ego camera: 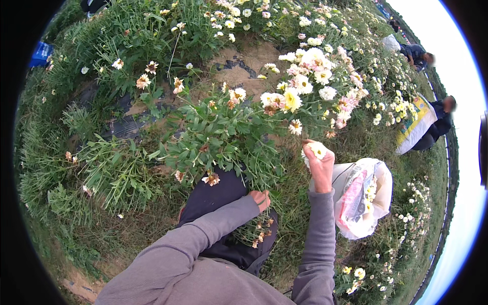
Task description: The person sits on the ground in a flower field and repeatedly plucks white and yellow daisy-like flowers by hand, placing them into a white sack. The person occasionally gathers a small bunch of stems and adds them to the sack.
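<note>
My right hand [320,167] is closed around a picked white chrysanthemum-like flower with a yellow centre [317,150], and more white petals show beside its fingers. A woven plastic sack [345,217] stands just right of that hand, its mouth turned back over white blooms [370,196]. Low between my knees, my left hand [260,199] curls around thin green stems; its fingertips are partly hidden. Withered brown flower heads [260,237] hang below it. Ahead of both hands spreads a leafy plant [225,137], with a dense cluster of white, pink and yellow blooms [309,72] beyond.
Cut leafy stalks [118,171] lie to the left, near black plastic film [126,122] on bare soil [244,72]. Two people [415,55] work in the rows at the right, one beside a yellow-and-white sack [416,124]. Something blue [42,53] sits at the far left.
</note>
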Action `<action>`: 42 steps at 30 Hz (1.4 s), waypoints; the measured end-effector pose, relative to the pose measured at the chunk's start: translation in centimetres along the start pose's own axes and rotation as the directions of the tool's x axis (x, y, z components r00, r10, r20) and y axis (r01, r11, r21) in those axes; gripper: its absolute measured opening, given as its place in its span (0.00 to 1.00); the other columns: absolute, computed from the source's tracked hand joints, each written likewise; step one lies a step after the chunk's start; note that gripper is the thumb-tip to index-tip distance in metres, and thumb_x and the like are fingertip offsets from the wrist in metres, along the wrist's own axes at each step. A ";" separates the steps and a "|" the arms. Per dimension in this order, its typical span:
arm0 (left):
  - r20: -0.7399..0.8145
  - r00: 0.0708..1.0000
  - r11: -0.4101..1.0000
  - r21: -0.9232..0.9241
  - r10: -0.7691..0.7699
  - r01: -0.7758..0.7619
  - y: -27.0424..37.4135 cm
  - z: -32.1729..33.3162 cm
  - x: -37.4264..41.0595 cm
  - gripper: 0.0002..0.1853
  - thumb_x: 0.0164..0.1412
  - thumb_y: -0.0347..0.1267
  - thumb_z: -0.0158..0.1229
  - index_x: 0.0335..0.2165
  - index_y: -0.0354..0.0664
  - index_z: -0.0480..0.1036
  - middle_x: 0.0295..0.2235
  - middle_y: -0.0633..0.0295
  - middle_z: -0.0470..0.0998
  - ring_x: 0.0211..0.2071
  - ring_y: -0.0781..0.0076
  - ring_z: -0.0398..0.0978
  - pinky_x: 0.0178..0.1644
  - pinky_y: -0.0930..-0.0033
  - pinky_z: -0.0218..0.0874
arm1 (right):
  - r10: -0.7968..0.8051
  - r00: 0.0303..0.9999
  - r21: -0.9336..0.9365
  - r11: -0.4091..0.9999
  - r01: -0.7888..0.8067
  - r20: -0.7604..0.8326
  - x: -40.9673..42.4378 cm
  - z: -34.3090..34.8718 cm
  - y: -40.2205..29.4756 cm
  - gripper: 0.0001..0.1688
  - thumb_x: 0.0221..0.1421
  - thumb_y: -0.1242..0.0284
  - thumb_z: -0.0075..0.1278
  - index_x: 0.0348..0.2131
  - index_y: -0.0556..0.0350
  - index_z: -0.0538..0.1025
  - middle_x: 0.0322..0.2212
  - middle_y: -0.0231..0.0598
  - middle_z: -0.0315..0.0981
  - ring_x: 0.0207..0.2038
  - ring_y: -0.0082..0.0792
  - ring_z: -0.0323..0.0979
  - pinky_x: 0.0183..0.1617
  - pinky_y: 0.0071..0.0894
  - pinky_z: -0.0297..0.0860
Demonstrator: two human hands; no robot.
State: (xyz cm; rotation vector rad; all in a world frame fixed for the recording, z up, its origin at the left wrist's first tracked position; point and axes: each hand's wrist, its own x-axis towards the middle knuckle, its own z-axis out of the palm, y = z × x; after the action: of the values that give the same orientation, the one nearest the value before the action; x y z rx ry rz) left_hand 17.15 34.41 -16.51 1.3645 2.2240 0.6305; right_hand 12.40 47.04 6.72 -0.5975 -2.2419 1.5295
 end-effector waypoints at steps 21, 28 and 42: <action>-0.153 0.988 0.981 -0.195 -0.008 -0.022 0.2 -0.7 -0.8 0.09 0.49 0.30 0.44 0.28 0.35 0.67 0.19 0.52 0.70 0.21 0.53 0.72 0.25 0.56 0.64 | -0.315 0.948 0.340 0.887 0.314 -0.051 -9.6 1.1 -2.3 0.14 0.45 0.70 0.50 0.17 0.63 0.68 0.15 0.34 0.64 0.17 0.23 0.63 0.22 0.17 0.60; 0.032 0.995 0.141 -0.989 -0.091 0.045 0.4 -5.8 0.3 0.13 0.52 0.32 0.52 0.35 0.34 0.72 0.28 0.61 0.76 0.29 0.77 0.71 0.34 0.74 0.62 | 0.289 0.956 0.442 0.865 -0.238 -0.051 -10.5 -0.9 6.8 0.08 0.50 0.72 0.50 0.22 0.58 0.71 0.16 0.27 0.67 0.17 0.15 0.62 0.18 0.14 0.56; 0.012 0.975 0.100 -0.994 -0.221 0.034 -0.4 -3.3 1.8 0.14 0.53 0.31 0.55 0.15 0.39 0.67 0.14 0.69 0.67 0.17 0.83 0.63 0.21 0.75 0.56 | 0.260 0.964 0.391 0.894 -0.217 -0.061 -14.0 4.2 13.0 0.08 0.43 0.75 0.56 0.25 0.61 0.72 0.19 0.23 0.67 0.21 0.13 0.60 0.24 0.16 0.59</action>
State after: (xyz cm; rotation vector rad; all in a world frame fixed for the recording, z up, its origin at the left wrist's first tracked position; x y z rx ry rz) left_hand 14.19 35.38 -14.35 0.3174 1.2360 1.7745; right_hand 23.84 40.51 -7.69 -0.8361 -1.7657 1.9364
